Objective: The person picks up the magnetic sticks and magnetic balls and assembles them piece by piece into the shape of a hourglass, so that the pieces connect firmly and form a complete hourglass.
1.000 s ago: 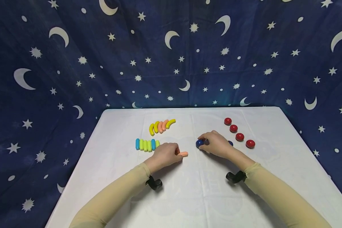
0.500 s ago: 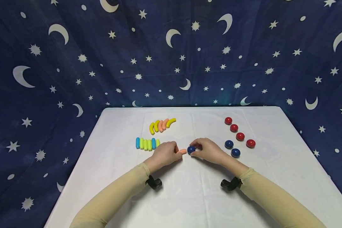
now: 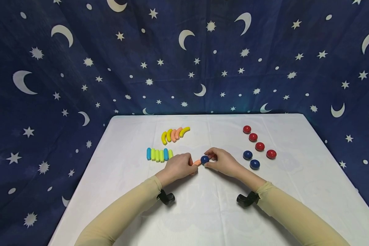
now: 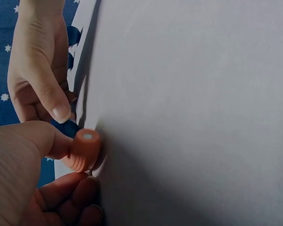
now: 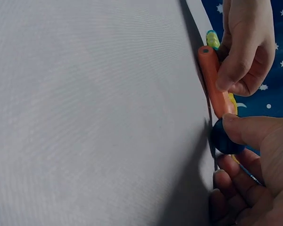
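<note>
Near the table's middle, my left hand point(image 3: 179, 166) pinches a short orange stick point(image 3: 197, 163) between thumb and fingers; a small pale spot shows in its end in the left wrist view. My right hand point(image 3: 222, 162) pinches a dark blue ball point(image 3: 204, 159) with thumb and fingertips. In the right wrist view the orange stick point(image 5: 213, 80) meets the blue ball point(image 5: 225, 136) end-on. Just left of my left hand lies a row of blue and lime-green sticks point(image 3: 157, 155). Two other blue balls point(image 3: 247, 155) rest to the right of my right hand.
Farther back on the white table point(image 3: 184, 212) lies a row of curved yellow and orange pieces point(image 3: 173, 135). Several red balls point(image 3: 259, 146) form a slanting line at the right. A dark blue star-and-moon cloth point(image 3: 160, 51) hangs behind the table.
My right hand has carried the blue ball leftward to the end of the orange stick. The stick has tilted slightly in my left hand, which has otherwise stayed in place.
</note>
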Tool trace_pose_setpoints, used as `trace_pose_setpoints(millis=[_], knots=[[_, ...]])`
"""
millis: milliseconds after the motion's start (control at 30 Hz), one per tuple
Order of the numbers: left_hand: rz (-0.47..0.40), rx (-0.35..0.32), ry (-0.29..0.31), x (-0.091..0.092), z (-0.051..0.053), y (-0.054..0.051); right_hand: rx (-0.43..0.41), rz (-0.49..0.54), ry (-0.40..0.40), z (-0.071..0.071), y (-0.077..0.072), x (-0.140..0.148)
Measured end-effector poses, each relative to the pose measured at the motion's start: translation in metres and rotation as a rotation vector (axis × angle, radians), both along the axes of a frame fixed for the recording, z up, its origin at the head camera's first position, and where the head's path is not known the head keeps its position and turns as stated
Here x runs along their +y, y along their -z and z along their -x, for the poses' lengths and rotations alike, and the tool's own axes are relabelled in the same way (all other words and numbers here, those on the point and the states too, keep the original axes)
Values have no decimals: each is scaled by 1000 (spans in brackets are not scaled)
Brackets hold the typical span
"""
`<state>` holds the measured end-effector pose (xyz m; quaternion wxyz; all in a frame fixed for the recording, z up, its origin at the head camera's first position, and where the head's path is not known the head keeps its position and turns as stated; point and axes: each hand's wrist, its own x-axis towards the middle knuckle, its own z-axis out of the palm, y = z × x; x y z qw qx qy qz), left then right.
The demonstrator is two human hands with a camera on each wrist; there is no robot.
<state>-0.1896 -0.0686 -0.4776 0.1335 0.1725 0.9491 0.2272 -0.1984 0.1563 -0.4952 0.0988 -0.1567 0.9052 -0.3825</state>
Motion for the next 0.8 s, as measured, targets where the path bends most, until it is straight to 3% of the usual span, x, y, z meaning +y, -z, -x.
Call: trace_pose_setpoints(millis=[267, 800], knots=[[16, -12, 41, 3, -2, -1, 32, -8, -7, 0, 2, 2], [-109, -31, -1, 4, 0, 5, 44, 17, -55, 0, 6, -1]])
